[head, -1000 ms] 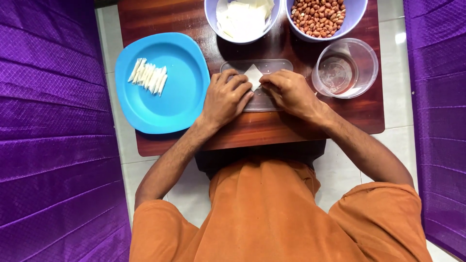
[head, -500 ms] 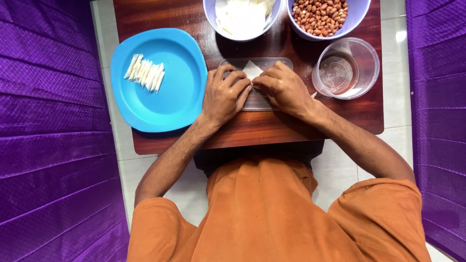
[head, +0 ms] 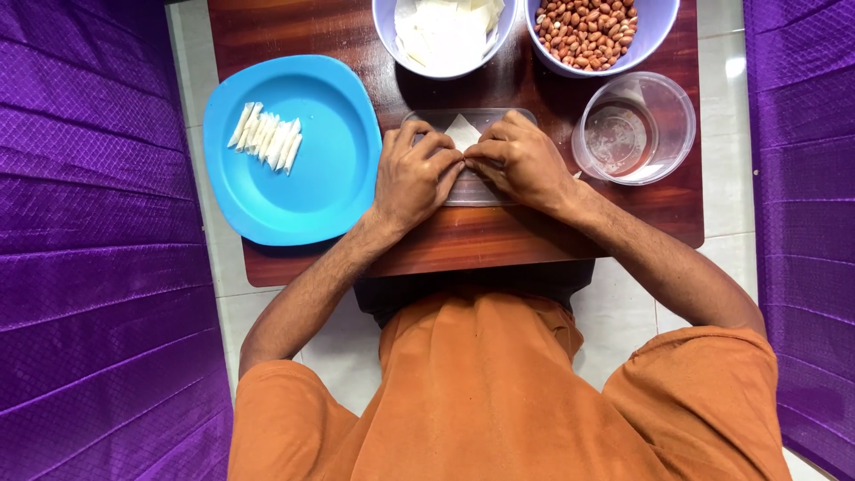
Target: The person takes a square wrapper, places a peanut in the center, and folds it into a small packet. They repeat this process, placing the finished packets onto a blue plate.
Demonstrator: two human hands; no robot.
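Rolled white wrappers (head: 265, 136) lie on the blue plate (head: 303, 191) at left. Mid-desk (head: 499, 236), left hand (head: 414, 175) and right hand (head: 524, 162) pinch a white pastry triangle (head: 462, 131) on a clear tray (head: 427, 117). Right: clear cup (head: 663, 111).

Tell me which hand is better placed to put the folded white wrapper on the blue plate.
Left, probably. The left hand lies right beside the blue plastic plate, while the right hand is farther away, nearer the clear plastic cup.

Both hands cover most of the white wrapper (head: 462, 131); the two bowls are cut off above.
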